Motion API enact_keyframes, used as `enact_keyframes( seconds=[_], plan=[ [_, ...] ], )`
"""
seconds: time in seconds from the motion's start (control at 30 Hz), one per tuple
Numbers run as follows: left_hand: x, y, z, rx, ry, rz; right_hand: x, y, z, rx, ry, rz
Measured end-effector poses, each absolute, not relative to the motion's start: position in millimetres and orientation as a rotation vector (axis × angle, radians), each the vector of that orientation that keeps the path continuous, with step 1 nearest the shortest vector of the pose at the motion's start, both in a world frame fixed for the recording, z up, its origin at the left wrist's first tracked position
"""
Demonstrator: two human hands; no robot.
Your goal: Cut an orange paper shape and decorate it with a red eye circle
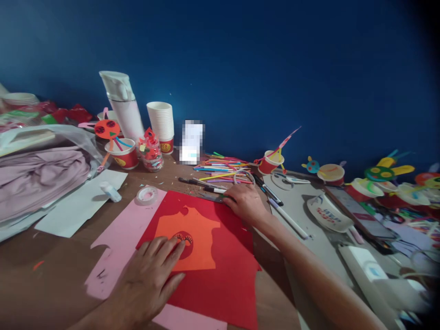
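Note:
My left hand (151, 270) lies with fingers stretched out over orange paper (202, 252), which has cut-out edges. By its fingertips is a small red paper disc (187, 250) with black eyelash-like lines drawn on it. The orange paper rests on a red sheet (223, 293), and pink paper (117, 243) shows beneath that. Beyond the red sheet's far edge, my right hand (247, 204) is closed on scissors; the scissor blades (210, 197) point left and the pale handle (244, 175) shows past the fingers. Its fingertips are partly hidden.
A tape roll (147, 195) and a glue bottle (110, 191) lie at left. Behind are colourful sticks (223, 169), stacked paper cups (161, 121), a white flask (125, 110) and a blurred-out upright screen (191, 142). Pens (288, 219) and decorated cups (364, 189) stand right.

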State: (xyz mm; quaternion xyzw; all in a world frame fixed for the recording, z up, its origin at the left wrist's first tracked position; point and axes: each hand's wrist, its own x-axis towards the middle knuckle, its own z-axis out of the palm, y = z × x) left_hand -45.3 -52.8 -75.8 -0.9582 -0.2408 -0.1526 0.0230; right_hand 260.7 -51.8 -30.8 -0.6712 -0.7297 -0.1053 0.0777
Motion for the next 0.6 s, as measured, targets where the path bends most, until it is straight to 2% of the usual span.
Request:
enact_keyframes(
  seconds=[0.23, 0.4, 0.6],
  plan=[
    [-41.2, -61.9, -58.9, -3.0, -0.876, -0.351, 294.3, -65.3, -16.1, -2.162, -2.018, -0.338],
    [-39.6, -62.0, -57.0, -3.031, -0.898, -0.366, 327.8, -92.1, -1.7, -2.817, -1.583, -0.197],
    [-41.4, -61.6, -57.6, -3.026, -0.865, -0.36, 361.8, -119.3, -8.4, -3.071, -1.431, -0.003]
  ],
)
